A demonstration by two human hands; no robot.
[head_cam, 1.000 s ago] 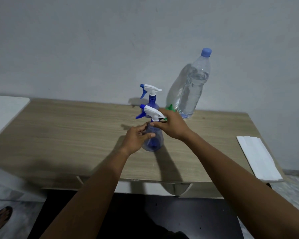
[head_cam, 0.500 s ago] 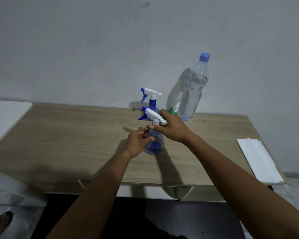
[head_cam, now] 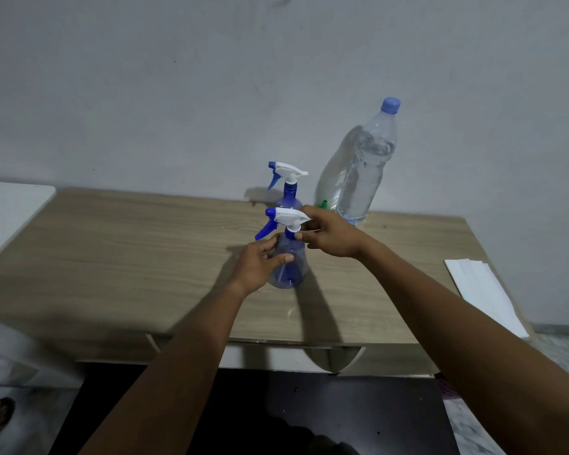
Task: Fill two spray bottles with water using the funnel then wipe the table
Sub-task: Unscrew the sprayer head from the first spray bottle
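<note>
No text, label, brand, number or sign can be read anywhere. The water bottle (head_cam: 363, 165) beyond the fingers carries no legible label, and both spray bottles are plain, as are the white sheets (head_cam: 483, 293).

The near spray bottle (head_cam: 288, 261) is gripped by the left hand (head_cam: 260, 262); its white collar, apparently, is pinched by the right hand (head_cam: 330, 236), before the water bottle (head_cam: 363, 169).
</note>
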